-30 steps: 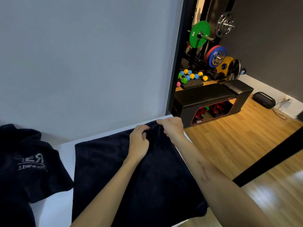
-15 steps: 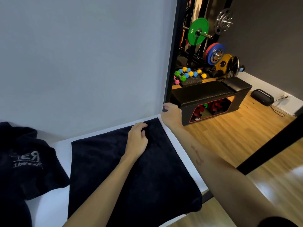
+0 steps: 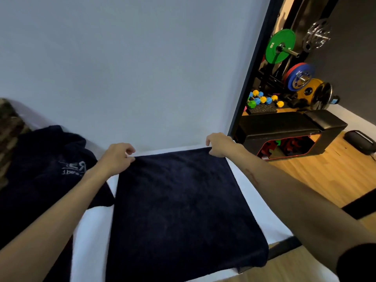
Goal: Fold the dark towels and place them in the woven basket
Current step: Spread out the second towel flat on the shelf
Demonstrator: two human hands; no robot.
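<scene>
Head view, towel in hand: the flat, dark navy terry towel (image 3: 179, 202) lies spread on the white counter (image 3: 92, 226), its far edge near the pale wall, its near right corner drooping just over the counter's front edge.

Head view, left grip: my left hand (image 3: 117, 157) pinches the far left corner, thumb and fingers together on the cloth.

Head view, right grip: my right hand (image 3: 218, 144) is clamped on the far right corner, thumb under the hem as far as I can tell.

Head view, step: I judge this to be the start of a fold, far edge to be brought toward me.

Head view, how to do it well: I would lift both corners level and together, keep the edge taut between the hands so it does not sag in the middle, lay it square on the near edge, then smooth outward from the centre.

Head view, risk: the overhanging near corner may slide off the counter if I drag and do not lift.

Head view, other towel: a crumpled dark towel with pale lettering (image 3: 46, 171) sits to the left, touching the flat one's left side, not yet folded.

Head view, basket: the brown woven basket (image 3: 9, 127) shows only at the far left edge, blurred; I cannot see into it.
</scene>
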